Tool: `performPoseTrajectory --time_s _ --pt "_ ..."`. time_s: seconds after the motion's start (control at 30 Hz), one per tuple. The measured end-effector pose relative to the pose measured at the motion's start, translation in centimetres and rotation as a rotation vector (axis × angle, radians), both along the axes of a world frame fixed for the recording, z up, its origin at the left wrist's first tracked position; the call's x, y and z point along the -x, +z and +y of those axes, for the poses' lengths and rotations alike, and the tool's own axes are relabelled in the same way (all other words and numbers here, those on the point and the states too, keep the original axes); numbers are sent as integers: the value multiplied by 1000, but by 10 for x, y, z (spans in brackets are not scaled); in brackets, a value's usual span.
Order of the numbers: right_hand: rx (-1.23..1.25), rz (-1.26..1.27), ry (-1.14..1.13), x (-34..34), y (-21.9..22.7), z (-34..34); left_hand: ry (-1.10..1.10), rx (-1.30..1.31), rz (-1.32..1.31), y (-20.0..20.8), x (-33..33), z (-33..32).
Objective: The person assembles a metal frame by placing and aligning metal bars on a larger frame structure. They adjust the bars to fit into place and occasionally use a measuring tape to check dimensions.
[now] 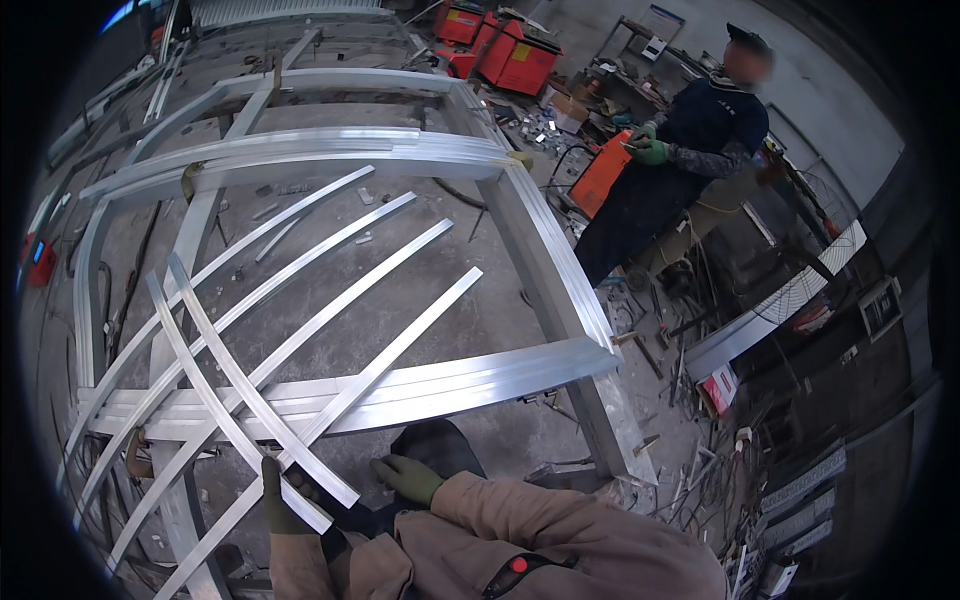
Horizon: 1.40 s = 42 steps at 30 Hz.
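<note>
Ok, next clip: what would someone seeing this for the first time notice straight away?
The bright metal strips lying fanned and crossed over a big metal frame fill the middle. At the bottom, the left hand in a green glove grips the near end of one strip, with the right hand open beside it. At upper right another person in dark clothes stands near red machines.
</note>
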State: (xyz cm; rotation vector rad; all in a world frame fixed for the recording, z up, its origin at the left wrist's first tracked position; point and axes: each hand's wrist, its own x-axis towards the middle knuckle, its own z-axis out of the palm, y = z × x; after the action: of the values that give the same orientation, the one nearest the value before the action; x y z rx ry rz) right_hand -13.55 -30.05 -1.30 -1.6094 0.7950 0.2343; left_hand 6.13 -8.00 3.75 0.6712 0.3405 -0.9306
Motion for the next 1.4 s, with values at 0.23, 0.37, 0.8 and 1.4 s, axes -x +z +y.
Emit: performPoseTrajectory --time_s 0.23,0.37,0.8,1.4 --pt "-2 -24 12 -2 -14 0 -39 141 -23 -22 -4 3" --pt "838 -456 433 22 -108 2 42 -84 -83 41 10 -18" --pt "-631 -106 -123 -58 73 25 37 -198 59 28 5 4" --pt "-394 -62 77 -110 131 58 -62 64 124 12 4 10"
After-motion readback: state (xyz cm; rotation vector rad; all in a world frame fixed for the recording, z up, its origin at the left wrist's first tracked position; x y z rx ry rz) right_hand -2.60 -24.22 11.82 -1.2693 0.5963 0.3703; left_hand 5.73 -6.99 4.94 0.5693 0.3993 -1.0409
